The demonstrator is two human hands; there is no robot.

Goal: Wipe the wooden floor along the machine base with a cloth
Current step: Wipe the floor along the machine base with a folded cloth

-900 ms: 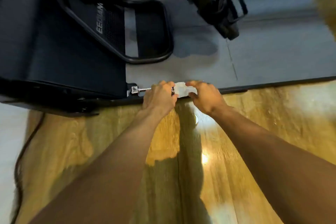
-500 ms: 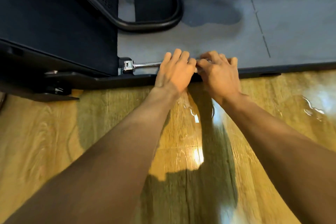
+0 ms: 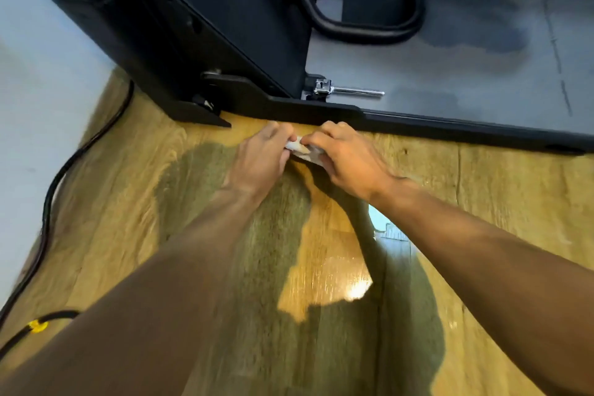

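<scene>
The wooden floor (image 3: 482, 202) fills the lower two thirds of the frame: warm yellow planks with a visible grain and a glossy finish that throws back a bright patch of light at lower centre. Whether that shine is moisture or only varnish cannot be told, so how much has been wiped stays unclear. The wiping looks to be under way rather than finished, since the cloth sits at one spot and the long strip of floor running to the right edge may remain to be done.

The machine (image 3: 225, 26) stands at upper left, a matt black, hard-edged housing. Its base rail (image 3: 450, 127) is a low, straight black bar crossing from centre to the right edge, with a dull grey deck (image 3: 466, 58) behind it. A black rubbery cable (image 3: 48, 196) curves down the left side.

The left hand (image 3: 260, 161) and right hand (image 3: 350, 161) meet at frame centre, just below the rail. Each grip is narrow — fingers curled and pinching the cloth (image 3: 300, 151), a small pale, soft wad bunched between them on the floor. A shiny metal latch pin (image 3: 340, 90) lies above the rail.
</scene>
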